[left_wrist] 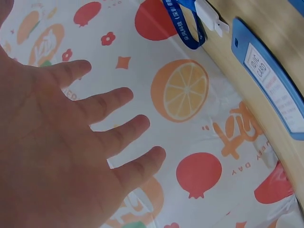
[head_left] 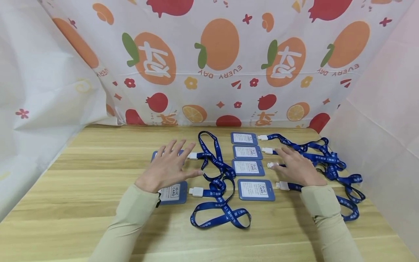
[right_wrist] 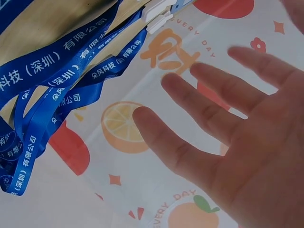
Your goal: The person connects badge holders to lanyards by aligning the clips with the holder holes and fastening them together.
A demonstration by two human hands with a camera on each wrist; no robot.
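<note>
My left hand [head_left: 170,165] hovers with fingers spread over two blue ID card holders at the left; the nearer card holder [head_left: 173,193] shows below the palm, the farther one is mostly covered. Blue lanyards [head_left: 226,211] with white clips [head_left: 196,191] lie beside them. My right hand [head_left: 296,165], its fingers extended, is over the lanyards [head_left: 314,157] on the right, near their white clips. Left of it, several card holders [head_left: 256,190] stand in a column. In the wrist views the left palm [left_wrist: 52,142] and right palm [right_wrist: 251,156] hold nothing.
A wooden table [head_left: 82,214] bears everything. Behind it hangs a fruit-printed cloth [head_left: 209,91], with a plain white sheet [head_left: 379,120] along the right side. Looped lanyard ends [head_left: 350,209] bunch near the table's right edge.
</note>
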